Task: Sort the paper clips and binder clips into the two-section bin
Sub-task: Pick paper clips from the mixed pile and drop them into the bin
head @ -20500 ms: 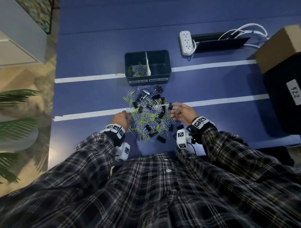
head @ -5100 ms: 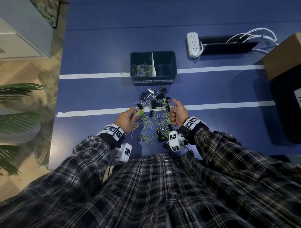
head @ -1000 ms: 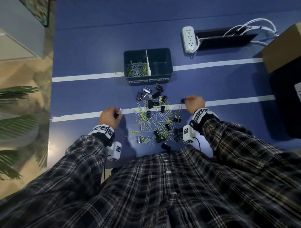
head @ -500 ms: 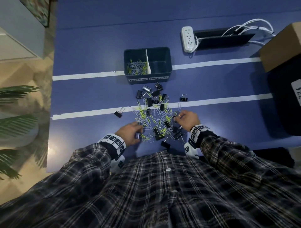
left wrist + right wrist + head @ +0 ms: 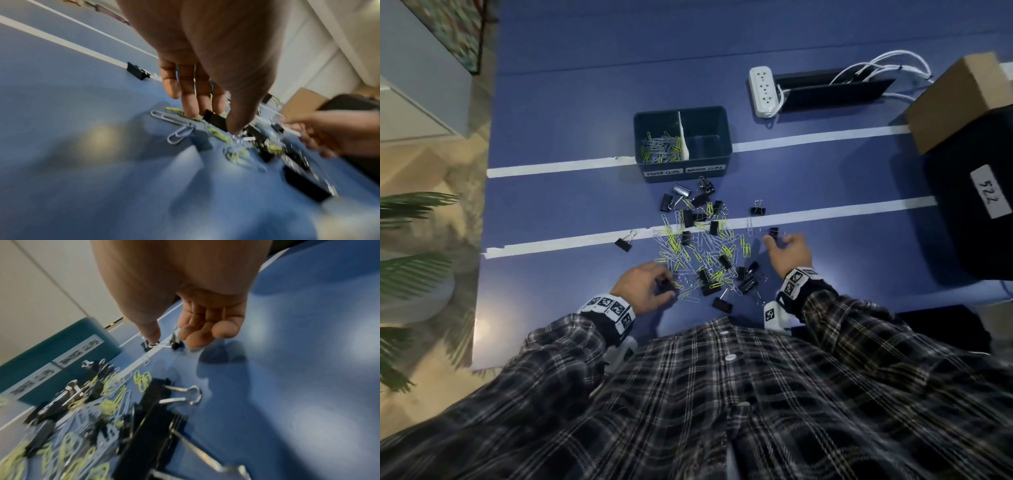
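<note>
A dark blue two-section bin stands at the back; its left section holds paper clips and its right section looks empty. Between it and me lies a mixed pile of clips, green and silver paper clips with black binder clips. At the pile's near left edge my left hand pinches a black binder clip between thumb and fingers. My right hand hovers right of the pile, fingers loosely curled. A small binder clip lies at its fingertips; whether they touch it I cannot tell.
Single binder clips lie apart from the pile at left and right near the white tape line. A power strip, cables, a cardboard box and a black case stand at the back right.
My right hand has moved from the pile's right edge outward to the right, and a small binder clip now lies there. My left hand has closed on a black binder clip.
</note>
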Action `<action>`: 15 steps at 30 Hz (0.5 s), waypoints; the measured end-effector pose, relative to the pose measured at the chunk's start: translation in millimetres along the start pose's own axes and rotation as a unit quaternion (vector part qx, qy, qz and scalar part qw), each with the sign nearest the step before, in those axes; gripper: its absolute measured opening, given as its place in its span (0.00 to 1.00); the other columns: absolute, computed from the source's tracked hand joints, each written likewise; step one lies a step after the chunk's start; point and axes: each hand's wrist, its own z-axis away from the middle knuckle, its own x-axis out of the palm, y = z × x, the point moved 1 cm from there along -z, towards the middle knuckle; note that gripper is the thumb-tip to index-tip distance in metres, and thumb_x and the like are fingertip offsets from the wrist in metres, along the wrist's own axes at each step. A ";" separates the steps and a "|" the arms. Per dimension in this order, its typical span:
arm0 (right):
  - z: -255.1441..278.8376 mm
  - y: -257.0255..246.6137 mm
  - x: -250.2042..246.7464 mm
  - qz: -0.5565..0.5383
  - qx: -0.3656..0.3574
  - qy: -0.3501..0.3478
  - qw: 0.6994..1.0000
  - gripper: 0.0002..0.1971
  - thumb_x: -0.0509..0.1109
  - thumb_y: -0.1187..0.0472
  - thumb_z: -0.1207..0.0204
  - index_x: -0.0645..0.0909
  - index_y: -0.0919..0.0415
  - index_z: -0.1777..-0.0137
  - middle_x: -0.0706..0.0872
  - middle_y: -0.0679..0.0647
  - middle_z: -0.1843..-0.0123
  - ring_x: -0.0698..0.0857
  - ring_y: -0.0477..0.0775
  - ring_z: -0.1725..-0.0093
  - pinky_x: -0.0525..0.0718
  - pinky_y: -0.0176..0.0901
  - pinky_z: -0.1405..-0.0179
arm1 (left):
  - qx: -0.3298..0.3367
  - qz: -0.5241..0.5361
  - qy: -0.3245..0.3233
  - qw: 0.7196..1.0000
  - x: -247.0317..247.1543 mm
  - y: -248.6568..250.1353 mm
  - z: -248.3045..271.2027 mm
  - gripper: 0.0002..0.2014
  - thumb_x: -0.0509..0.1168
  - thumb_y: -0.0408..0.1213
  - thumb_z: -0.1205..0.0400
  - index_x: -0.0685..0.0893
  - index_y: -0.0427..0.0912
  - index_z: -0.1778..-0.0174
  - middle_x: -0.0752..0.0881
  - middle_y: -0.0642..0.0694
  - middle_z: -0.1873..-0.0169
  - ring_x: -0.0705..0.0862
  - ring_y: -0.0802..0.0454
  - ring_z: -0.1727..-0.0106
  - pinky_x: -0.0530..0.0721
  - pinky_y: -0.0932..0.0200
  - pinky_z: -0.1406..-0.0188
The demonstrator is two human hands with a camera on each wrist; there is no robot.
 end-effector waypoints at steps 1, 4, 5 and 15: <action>2.5 0.8 2.7 0.026 -0.006 -0.015 1.000 0.22 0.68 0.38 0.25 0.75 0.59 0.48 0.78 0.54 0.55 0.79 0.57 0.55 0.80 0.48 0.47 | -0.018 0.024 0.036 0.999 -2.2 -4.3 0.6 0.19 0.65 0.59 0.29 0.82 0.54 0.46 0.83 0.53 0.53 0.81 0.56 0.57 0.84 0.57 0.53; 4.7 0.0 5.5 0.124 -0.035 -0.103 0.986 0.29 0.58 0.33 0.23 0.74 0.57 0.73 0.78 0.54 0.73 0.84 0.58 0.65 0.85 0.46 0.53 | -0.107 0.058 0.128 0.984 -11.4 -27.1 1.2 0.18 0.68 0.56 0.30 0.81 0.53 0.49 0.82 0.53 0.55 0.84 0.51 0.57 0.84 0.57 0.56; 7.0 -0.8 4.9 0.142 -0.045 -0.120 0.981 0.32 0.57 0.31 0.22 0.72 0.57 0.78 0.77 0.53 0.78 0.84 0.57 0.69 0.86 0.46 0.54 | -0.131 0.048 0.133 0.981 -13.2 -35.6 1.4 0.19 0.68 0.56 0.31 0.81 0.51 0.48 0.82 0.51 0.53 0.85 0.48 0.54 0.84 0.55 0.55; 11.6 -11.9 10.8 0.144 -0.038 -0.197 0.969 0.16 0.73 0.47 0.25 0.83 0.62 0.57 0.90 0.56 0.70 0.90 0.52 0.73 0.88 0.41 0.71 | 0.004 -0.065 0.024 0.998 -4.1 30.0 -40.0 0.18 0.64 0.54 0.21 0.77 0.53 0.38 0.80 0.50 0.42 0.80 0.50 0.41 0.79 0.47 0.38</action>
